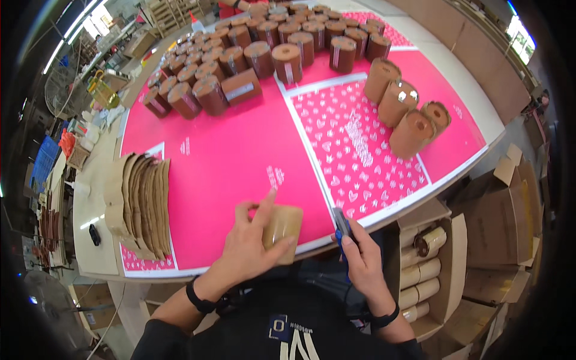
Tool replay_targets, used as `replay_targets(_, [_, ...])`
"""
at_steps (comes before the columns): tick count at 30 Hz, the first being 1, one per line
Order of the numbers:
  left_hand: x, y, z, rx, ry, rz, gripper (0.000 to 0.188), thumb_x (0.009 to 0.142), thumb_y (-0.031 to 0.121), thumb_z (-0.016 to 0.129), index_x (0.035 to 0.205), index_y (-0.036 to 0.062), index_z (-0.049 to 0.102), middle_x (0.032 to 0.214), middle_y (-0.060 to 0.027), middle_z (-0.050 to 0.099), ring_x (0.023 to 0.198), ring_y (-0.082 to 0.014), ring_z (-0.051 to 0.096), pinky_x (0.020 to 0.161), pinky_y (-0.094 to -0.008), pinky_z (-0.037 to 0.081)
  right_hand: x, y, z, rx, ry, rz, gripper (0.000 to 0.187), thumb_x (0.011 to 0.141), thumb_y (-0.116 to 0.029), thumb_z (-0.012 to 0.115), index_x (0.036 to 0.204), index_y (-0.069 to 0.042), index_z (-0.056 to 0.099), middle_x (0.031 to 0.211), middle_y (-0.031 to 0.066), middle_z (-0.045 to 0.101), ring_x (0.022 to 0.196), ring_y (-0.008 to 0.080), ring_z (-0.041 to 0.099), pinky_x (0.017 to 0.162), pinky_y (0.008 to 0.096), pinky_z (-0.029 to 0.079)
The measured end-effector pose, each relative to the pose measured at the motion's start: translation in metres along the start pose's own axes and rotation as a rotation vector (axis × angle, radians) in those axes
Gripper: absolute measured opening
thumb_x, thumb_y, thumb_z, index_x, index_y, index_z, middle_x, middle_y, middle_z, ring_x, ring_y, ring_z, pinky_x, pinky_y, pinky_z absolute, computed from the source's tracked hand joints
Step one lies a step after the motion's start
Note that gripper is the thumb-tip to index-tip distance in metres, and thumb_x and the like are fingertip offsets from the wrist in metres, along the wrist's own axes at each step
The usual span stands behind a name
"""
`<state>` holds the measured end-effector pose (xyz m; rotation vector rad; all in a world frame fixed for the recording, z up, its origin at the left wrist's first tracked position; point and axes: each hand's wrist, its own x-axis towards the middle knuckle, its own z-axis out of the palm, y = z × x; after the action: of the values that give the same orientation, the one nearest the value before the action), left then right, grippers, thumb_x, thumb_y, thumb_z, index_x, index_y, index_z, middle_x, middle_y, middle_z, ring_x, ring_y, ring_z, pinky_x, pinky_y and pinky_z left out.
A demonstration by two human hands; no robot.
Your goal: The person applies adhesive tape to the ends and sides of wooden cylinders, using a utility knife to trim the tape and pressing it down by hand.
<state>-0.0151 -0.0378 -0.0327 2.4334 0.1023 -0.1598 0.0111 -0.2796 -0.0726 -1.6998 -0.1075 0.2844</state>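
We see a bench [240,162] covered in smooth, glossy pink printed sheet, with a soft sheen. The brown rolls [258,57] at the far side look like matt kraft paper, as does the fanned stack of paper pieces [141,204] at near left. The roll [282,231] under our left hand [249,243] shows a shiny taped patch. Cardboard boxes [498,222] at right look matt and rough.

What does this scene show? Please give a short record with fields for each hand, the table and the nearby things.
left hand: the left hand grips a brown paper-wrapped roll at the near table edge
right hand: the right hand holds a blue and black tool
table: pink printed sheet covers it
far side: many wrapped brown rolls standing in rows
right side: four wrapped rolls lying tilted
left side: fanned stack of brown paper pieces
below right: open carton with pale rolls
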Motion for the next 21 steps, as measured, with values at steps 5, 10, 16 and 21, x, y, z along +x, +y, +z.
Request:
replay_targets(5, [0.020, -0.023, 0.011, 0.031, 0.172, 0.181, 0.048, 0.095, 0.024, 0.068, 0.136, 0.0050, 0.054, 0.130, -0.0216, 0.048, 0.121, -0.0354, 0.051, 0.101, -0.0438, 0.045, 0.002, -0.002, 0.001, -0.184, -0.115, -0.023, 0.037, 0.098, -0.019, 0.063, 0.128, 0.004, 0.060, 0.108, 0.0234, 0.069, 0.093, 0.0298, 0.069, 0.082, 0.0350, 0.052])
replay_targets(10, [0.031, -0.030, 0.028, -0.409, 0.165, 0.150, 0.023, 0.101, 0.016, 0.059, 0.119, 0.0026, 0.063, 0.117, -0.0151, 0.057, 0.118, -0.0251, 0.052, 0.100, -0.0385, 0.043, 0.006, 0.003, 0.010, -0.211, -0.155, -0.072, 0.039, 0.097, -0.022, 0.065, 0.127, 0.002, 0.061, 0.109, 0.0233, 0.070, 0.098, 0.0338, 0.070, 0.086, 0.0368, 0.052])
replay_targets(16, [0.036, -0.017, 0.021, -0.300, 0.149, 0.166, 0.018, 0.101, 0.017, 0.059, 0.109, 0.0034, 0.068, 0.105, -0.0099, 0.057, 0.099, -0.0231, 0.052, 0.086, -0.0357, 0.045, 0.009, 0.001, 0.011, -0.246, -0.135, -0.139, 0.039, 0.098, -0.024, 0.065, 0.128, 0.000, 0.062, 0.113, 0.0240, 0.069, 0.103, 0.0380, 0.069, 0.089, 0.0398, 0.053])
replay_targets(21, [0.043, -0.024, 0.024, -0.351, 0.086, 0.093, 0.018, 0.100, 0.019, 0.062, 0.106, 0.0028, 0.066, 0.101, -0.0093, 0.058, 0.095, -0.0208, 0.054, 0.084, -0.0347, 0.046, 0.012, 0.005, 0.009, -0.243, -0.117, -0.145, 0.038, 0.098, -0.025, 0.065, 0.128, -0.001, 0.063, 0.112, 0.0231, 0.070, 0.104, 0.0379, 0.069, 0.090, 0.0400, 0.053])
